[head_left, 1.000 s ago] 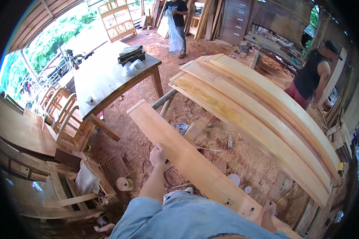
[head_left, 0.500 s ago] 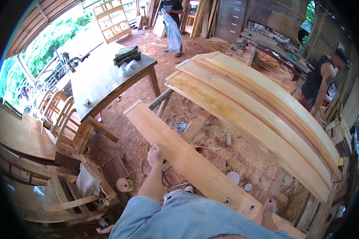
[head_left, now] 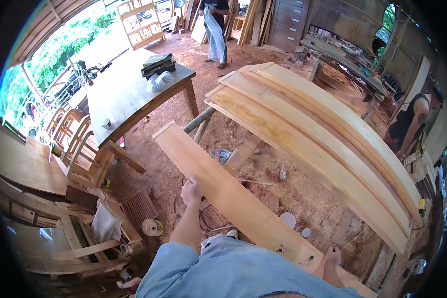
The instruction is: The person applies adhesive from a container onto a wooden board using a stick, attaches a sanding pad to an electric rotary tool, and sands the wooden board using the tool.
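A long wooden plank runs diagonally in front of my body, from the middle left down to the lower right. My left hand is closed around its near edge, toward the upper end. Near the lower end, my right hand is closed at the plank's far edge, its fingertips partly hidden. Dark spots mark the wood close to my right hand. Beyond the plank lies a stack of wide boards, the front one with a yellowish stain.
A table bears a black case and a plastic bag. Wooden chairs stand at the left. One person holds clear plastic at the back; another person bends at the right. A bottle rests among shavings.
The person at the right has moved farther right and bends lower. The view has shifted slightly. Both my hands keep their places on the plank.
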`<state>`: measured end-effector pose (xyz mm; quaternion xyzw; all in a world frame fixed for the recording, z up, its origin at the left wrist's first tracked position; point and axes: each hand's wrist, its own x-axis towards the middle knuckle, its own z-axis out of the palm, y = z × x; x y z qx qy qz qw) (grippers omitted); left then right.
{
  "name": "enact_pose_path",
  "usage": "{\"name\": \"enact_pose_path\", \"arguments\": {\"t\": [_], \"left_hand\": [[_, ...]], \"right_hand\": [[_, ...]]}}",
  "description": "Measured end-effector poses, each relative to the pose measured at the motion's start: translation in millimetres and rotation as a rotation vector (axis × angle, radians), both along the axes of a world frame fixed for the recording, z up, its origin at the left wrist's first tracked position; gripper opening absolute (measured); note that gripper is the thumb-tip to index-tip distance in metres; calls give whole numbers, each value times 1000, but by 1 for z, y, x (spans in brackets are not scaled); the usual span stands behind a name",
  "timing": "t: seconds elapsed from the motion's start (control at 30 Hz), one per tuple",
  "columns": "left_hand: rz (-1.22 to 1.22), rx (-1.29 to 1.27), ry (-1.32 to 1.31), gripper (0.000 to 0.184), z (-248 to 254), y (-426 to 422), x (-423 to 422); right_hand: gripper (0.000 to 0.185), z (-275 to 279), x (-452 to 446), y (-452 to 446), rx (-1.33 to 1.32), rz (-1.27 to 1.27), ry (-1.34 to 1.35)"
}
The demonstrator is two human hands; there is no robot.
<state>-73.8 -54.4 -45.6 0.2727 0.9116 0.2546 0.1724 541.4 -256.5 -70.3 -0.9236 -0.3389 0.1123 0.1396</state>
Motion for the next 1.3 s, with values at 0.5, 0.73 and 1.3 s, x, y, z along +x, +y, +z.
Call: {"name": "enact_pose_path", "arguments": {"t": [0.5,0.73,1.3], "left_hand": [[13,-11,-3,67,1,-1,1],[-22,5,24,66,-10,1,-4],[-4,-15,-17,65,3,-1,1]], "right_hand": [[33,-6,4,-2,44,4,-27],[31,0,-2,-1,24,-2,-47],[33,-14,10,-5,70,26,-39]]}}
